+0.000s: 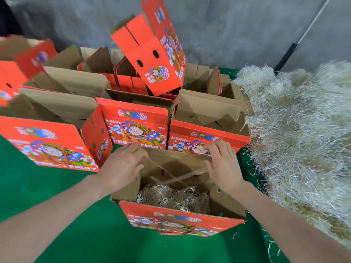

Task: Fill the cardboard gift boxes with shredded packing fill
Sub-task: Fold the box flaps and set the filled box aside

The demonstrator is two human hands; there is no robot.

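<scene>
Two hands curled over far flap of nearest open gift box: left hand at left corner, right hand at right. Thin fill layer inside. Bulk shredded fill pile just right of box, nearer right hand.

It looked like a packing workroom: bare grey wall, many open red gift boxes on green sheeting, a heap of shredded fill beside them.
</scene>
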